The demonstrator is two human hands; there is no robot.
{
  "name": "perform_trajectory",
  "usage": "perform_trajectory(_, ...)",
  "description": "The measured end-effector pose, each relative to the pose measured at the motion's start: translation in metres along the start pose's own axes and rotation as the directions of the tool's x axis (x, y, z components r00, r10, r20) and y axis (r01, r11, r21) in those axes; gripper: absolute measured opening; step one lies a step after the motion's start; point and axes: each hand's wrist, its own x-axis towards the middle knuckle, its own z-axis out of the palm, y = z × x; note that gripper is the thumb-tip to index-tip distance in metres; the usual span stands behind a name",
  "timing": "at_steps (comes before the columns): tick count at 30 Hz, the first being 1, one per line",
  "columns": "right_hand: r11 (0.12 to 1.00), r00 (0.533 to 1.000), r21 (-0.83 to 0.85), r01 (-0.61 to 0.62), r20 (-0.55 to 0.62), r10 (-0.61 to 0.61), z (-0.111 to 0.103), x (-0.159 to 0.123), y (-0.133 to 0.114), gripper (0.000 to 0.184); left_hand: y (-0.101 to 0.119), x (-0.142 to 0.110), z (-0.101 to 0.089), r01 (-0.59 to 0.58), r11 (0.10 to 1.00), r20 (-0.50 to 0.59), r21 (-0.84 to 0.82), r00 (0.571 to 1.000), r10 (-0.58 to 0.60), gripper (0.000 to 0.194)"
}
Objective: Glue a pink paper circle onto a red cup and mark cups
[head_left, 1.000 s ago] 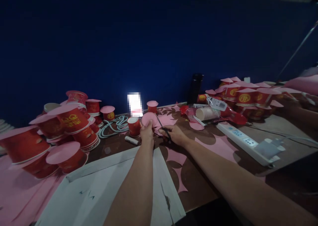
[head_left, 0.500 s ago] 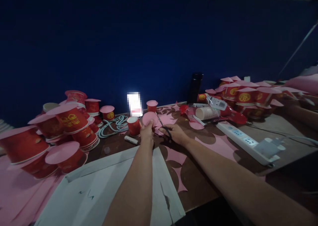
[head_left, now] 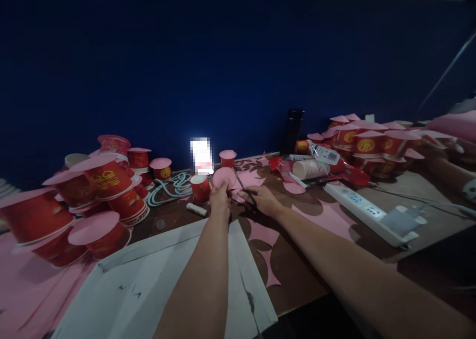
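Beside the left hand (head_left: 220, 199), clamped on a disc (head_left: 219, 174), the right hand (head_left: 263, 200) gripped scissors (head_left: 253, 198). A slip risked a nicked edge!

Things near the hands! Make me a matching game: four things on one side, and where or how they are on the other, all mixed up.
1. pink disc
2. dark scissors
3. black bottle
4. pale cord

A. upright by the blue wall
B. looped on the table
C. held in the left hand
D. held in the right hand

Right pairs: 1-C, 2-D, 3-A, 4-B.
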Motion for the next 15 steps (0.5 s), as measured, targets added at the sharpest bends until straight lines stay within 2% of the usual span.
perform_trajectory(7, 1.000, 1.000, -0.019, 0.001, 0.005, -0.001, 0.0013, -0.0017, -0.0037, 0.039, 0.0020, 0.0005, 0.0015, -0.013, 0.998, -0.025, -0.063, 1.000, 0.012, 0.040)
perform_trajectory(15, 1.000, 1.000, 0.004, -0.026, -0.004, 0.026, 0.0016, -0.0008, -0.0021, 0.041, -0.0021, 0.0008, -0.0004, -0.070, 0.996, -0.007, 0.060, 0.997, 0.071, 0.035)
